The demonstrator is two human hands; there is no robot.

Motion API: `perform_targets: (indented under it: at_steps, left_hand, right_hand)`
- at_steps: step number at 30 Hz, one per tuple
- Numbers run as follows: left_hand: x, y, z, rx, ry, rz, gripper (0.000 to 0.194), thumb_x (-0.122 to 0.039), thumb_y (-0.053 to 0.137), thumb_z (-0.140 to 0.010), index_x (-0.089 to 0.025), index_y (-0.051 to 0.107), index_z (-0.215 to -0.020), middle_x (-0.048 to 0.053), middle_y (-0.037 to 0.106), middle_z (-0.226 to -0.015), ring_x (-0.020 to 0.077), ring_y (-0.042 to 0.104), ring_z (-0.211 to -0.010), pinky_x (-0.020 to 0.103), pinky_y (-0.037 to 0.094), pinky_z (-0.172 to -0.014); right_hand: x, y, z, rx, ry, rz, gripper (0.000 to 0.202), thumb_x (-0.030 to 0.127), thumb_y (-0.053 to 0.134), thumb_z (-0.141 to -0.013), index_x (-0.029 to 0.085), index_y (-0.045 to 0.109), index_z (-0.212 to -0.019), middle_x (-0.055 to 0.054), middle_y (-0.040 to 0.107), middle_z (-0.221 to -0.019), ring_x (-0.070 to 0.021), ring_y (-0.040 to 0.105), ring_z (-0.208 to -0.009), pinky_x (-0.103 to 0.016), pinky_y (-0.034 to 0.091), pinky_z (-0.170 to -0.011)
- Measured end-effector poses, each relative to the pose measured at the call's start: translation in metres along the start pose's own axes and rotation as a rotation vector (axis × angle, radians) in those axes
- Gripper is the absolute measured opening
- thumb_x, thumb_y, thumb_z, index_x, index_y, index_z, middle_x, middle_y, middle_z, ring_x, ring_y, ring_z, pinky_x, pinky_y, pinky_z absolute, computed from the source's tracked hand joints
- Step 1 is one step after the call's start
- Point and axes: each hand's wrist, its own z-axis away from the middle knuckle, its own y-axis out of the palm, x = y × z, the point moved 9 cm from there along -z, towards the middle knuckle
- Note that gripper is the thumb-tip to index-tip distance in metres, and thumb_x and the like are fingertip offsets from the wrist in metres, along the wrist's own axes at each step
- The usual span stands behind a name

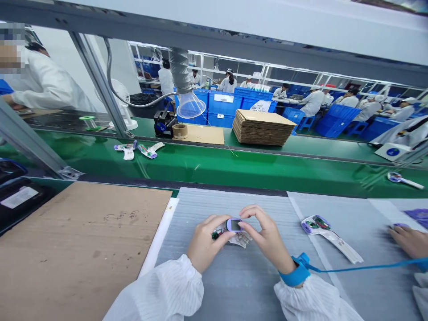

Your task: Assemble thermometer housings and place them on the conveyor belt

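Observation:
In front of me, over the grey mat, both hands hold what looks like an opened infrared thermometer (234,225). Its small dark screen sits in a purple rim, with green circuitry and white casing showing below and to the left. My left hand (207,237) grips the left side between thumb and fingers. My right hand (264,232) is curled at the right edge, thumb and forefinger against the purple rim; a blue wrist strap (296,272) circles that wrist. Farther right on the mat lies another opened thermometer half (331,236) with bare circuitry and a white handle.
A cardboard sheet (83,240) covers the left bench. Behind runs a green conveyor surface (214,167) bearing several thermometer parts (149,150). Past it are stacked cardboard (264,128), a tape roll (179,130) and a hanging extraction funnel (191,105). A co-worker's hand (409,240) is at right.

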Motion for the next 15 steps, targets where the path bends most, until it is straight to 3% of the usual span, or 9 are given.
perform_targets:
  at_steps: [6,11,15]
  left_hand:
    - [-0.015,-0.001,0.002,-0.026,0.125,-0.149,0.026,-0.032,0.057,-0.082,-0.026,0.058,-0.107,0.003,0.060,-0.095,0.0173,0.060,-0.083,0.026,0.048,-0.070]
    - [-0.022,-0.001,0.003,-0.041,0.180,-0.212,0.024,-0.030,0.059,-0.080,-0.024,0.059,-0.104,0.002,0.061,-0.090,0.0167,0.058,-0.081,0.028,0.045,-0.073]
    - [-0.017,-0.006,0.002,-0.088,0.140,-0.205,0.020,-0.030,0.058,-0.081,-0.023,0.060,-0.099,0.002,0.061,-0.089,0.0175,0.059,-0.081,0.028,0.046,-0.073]
  right_hand:
    - [0.005,0.003,-0.002,0.021,0.005,0.008,0.005,0.017,0.051,-0.086,0.021,0.052,-0.083,-0.002,0.054,-0.078,-0.0171,0.051,-0.076,-0.030,0.041,-0.069]
    - [0.009,0.009,-0.003,0.075,-0.009,0.046,0.008,0.015,0.044,-0.089,0.020,0.049,-0.085,-0.002,0.051,-0.078,-0.0170,0.048,-0.075,-0.030,0.040,-0.067]
    - [0.012,0.018,0.001,0.124,-0.019,0.078,0.007,0.014,0.042,-0.089,0.020,0.046,-0.089,-0.003,0.051,-0.081,-0.0166,0.047,-0.074,-0.029,0.040,-0.066]
